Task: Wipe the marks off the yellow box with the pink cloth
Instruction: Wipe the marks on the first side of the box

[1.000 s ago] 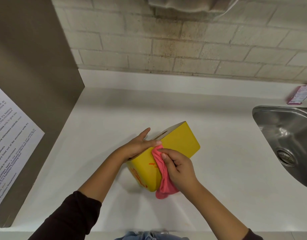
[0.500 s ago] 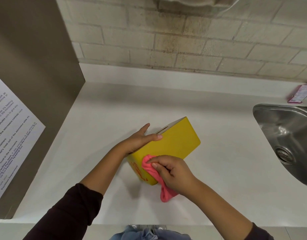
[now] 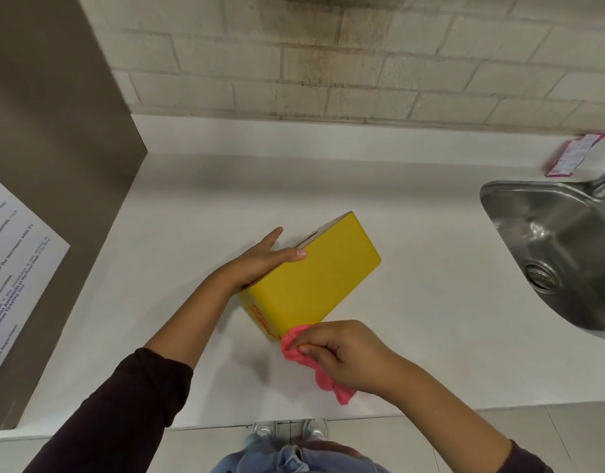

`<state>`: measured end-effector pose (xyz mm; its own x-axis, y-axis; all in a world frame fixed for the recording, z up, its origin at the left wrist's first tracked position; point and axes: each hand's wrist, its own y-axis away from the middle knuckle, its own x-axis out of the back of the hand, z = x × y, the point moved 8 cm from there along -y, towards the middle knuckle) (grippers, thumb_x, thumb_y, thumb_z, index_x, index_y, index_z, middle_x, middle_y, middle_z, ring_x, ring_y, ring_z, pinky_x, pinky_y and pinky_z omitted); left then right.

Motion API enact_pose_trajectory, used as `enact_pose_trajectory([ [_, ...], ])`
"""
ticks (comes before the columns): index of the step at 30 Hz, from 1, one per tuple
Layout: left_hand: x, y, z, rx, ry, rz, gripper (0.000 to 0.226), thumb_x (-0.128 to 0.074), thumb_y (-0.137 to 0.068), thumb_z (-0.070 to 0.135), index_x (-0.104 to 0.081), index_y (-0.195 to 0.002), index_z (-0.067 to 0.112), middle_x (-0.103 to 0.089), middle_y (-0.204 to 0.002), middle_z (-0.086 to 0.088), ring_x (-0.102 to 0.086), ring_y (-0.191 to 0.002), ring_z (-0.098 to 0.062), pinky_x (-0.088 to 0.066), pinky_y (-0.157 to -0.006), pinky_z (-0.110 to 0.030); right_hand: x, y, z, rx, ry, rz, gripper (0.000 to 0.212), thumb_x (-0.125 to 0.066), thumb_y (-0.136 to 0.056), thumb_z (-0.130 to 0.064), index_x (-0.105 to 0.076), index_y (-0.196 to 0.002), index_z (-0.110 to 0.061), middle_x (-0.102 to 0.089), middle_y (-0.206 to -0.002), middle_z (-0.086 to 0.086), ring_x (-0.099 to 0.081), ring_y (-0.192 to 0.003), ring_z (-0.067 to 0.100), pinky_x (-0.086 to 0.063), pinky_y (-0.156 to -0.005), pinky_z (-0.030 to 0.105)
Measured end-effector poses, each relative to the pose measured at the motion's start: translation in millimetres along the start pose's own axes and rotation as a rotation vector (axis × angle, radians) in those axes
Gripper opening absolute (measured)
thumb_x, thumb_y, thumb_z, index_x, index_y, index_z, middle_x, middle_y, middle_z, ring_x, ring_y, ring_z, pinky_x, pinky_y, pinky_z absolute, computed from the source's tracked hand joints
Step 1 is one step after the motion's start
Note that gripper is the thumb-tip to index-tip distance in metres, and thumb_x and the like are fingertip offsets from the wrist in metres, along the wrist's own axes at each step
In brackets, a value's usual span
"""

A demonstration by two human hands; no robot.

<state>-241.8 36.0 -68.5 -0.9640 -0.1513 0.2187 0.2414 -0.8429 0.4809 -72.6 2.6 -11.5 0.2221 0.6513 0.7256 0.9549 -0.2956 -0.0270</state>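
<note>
Evidently the box [image 3: 314,278] is a light thing: it looks like thin card, hollow, with a slot cut in the side that faces the wall, and it stands tipped on the counter [image 3: 413,336], steadied by one hand alone. All places below are told from the box. The left hand [image 3: 260,261] lies flat and spread on its left side, thumb hooked over the upper edge, fingers toward the wall; it presses rather than grips. The right hand [image 3: 342,353] is at the box's near corner, closed around the cloth [image 3: 294,346], bunched between thumb and fingers with a tail hanging out behind the palm. The cloth's front fold touches the near corner, just beside the orange marks [image 3: 261,320] on the narrow near face, which are not yet gone. The broad top face shows plain yellow.

As a judgement, thin card will dent or slide under hard rubbing, so the bracing hand belongs on the side opposite the rubbed face, along an edge or corner where the card is stiffest, not mid-panel. The surface seems smooth, so a flat palm may slip; a thumb over the edge helps. The cloth is soft and limp; held in a tight wad it gives a firm pad, and a loose tail may drag.

Well to the right of the box is the sink [image 3: 550,254], and to the left a brown panel [image 3: 55,165] bearing a printed sheet [image 3: 14,278].
</note>
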Motion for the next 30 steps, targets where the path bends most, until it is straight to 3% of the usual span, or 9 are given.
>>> enact_pose_trajectory([
  [3, -1, 0, 0, 0.003, -0.001, -0.007, 0.102, -0.060, -0.060, 0.063, -0.012, -0.147, 0.037, -0.017, -0.158, -0.002, -0.029, -0.140, -0.026, -0.035, -0.098, -0.036, 1, 10, 9, -0.048, 0.037, -0.081, 0.022, -0.051, -0.093, -0.018, -0.070, -0.104, -0.023, -0.074, -0.097, -0.004, -0.065, -0.084, 0.012, -0.049, -0.075, 0.028],
  [5, 0, 0, -1, 0.007, 0.000, -0.009, 0.101, -0.059, -0.061, 0.062, -0.012, -0.147, 0.037, -0.018, -0.158, -0.002, -0.030, -0.139, -0.026, -0.036, -0.096, -0.035, 13, 17, 21, -0.161, -0.113, -0.030, 0.019, -0.052, -0.093, -0.012, -0.071, -0.097, -0.016, -0.073, -0.092, 0.002, -0.064, -0.082, 0.014, -0.050, -0.075, 0.032],
  [7, 1, 0, -3, 0.010, 0.000, -0.008, 0.101, -0.059, -0.060, 0.062, -0.013, -0.146, 0.038, -0.018, -0.158, -0.002, -0.030, -0.140, -0.027, -0.036, -0.096, -0.036, 30, 24, 32, -0.262, -0.377, 0.113, 0.018, -0.053, -0.094, -0.008, -0.069, -0.087, -0.012, -0.070, -0.083, 0.004, -0.063, -0.077, 0.015, -0.050, -0.074, 0.031],
  [10, 0, -1, -3, 0.012, -0.005, -0.011, 0.104, -0.065, -0.060, 0.064, -0.014, -0.146, 0.037, -0.018, -0.158, -0.002, -0.030, -0.140, -0.027, -0.036, -0.101, -0.040, 51, 38, 47, -0.325, -0.685, 0.363, 0.019, -0.050, -0.089, -0.024, -0.066, -0.082, -0.015, -0.066, -0.075, -0.003, -0.060, -0.071, 0.010, -0.049, -0.066, 0.021],
  [14, -3, 2, 1, 0.016, -0.006, -0.020, 0.117, -0.062, -0.045, 0.071, -0.014, -0.146, 0.037, -0.022, -0.157, -0.003, -0.036, -0.136, -0.028, -0.039, -0.094, -0.037, 46, 44, 74, -0.412, -1.099, 0.580, 0.024, -0.041, -0.092, -0.028, -0.058, -0.087, -0.011, -0.063, -0.079, 0.006, -0.058, -0.074, 0.017, -0.047, -0.072, 0.029],
  [16, -5, 2, 1, 0.017, 0.003, -0.029, 0.119, -0.060, -0.042, 0.072, -0.014, -0.146, 0.038, -0.022, -0.157, -0.003, -0.037, -0.135, -0.027, -0.039, -0.092, -0.036, 45, 46, 86, -0.455, -1.144, 0.679, 0.027, -0.035, -0.099, -0.022, -0.057, -0.089, -0.012, -0.064, -0.083, 0.006, -0.060, -0.078, 0.017, -0.048, -0.077, 0.032],
  [19, -6, 2, 1, 0.015, 0.014, -0.033, 0.119, -0.061, -0.042, 0.072, -0.014, -0.146, 0.038, -0.022, -0.157, -0.003, -0.037, -0.135, -0.028, -0.040, -0.095, -0.038, 50, 46, 93, -0.461, -1.108, 0.776, 0.030, -0.031, -0.101, -0.018, -0.057, -0.087, -0.015, -0.069, -0.076, -0.002, -0.065, -0.072, 0.010, -0.053, -0.069, 0.023],
  [26, -4, 0, -1, 0.028, 0.029, -0.018, 0.104, -0.067, -0.061, 0.063, -0.015, -0.146, 0.036, -0.024, -0.156, -0.004, -0.037, -0.135, -0.028, -0.040, -0.098, -0.039, 36, 28, 90, -0.486, -1.228, 0.731, 0.029, -0.030, -0.102, -0.016, -0.058, -0.096, -0.014, -0.072, -0.077, -0.001, -0.069, -0.069, 0.010, -0.055, -0.060, 0.022],
  [30, -3, 0, 0, 0.022, 0.010, -0.006, 0.102, -0.068, -0.062, 0.061, -0.015, -0.146, 0.038, -0.022, -0.157, -0.004, -0.035, -0.136, -0.028, -0.039, -0.095, -0.037, 19, 20, 82, -0.516, -1.200, 0.590, 0.031, -0.029, -0.102, -0.018, -0.060, -0.102, -0.019, -0.075, -0.090, -0.009, -0.069, -0.086, 0.005, -0.053, -0.071, 0.018],
])
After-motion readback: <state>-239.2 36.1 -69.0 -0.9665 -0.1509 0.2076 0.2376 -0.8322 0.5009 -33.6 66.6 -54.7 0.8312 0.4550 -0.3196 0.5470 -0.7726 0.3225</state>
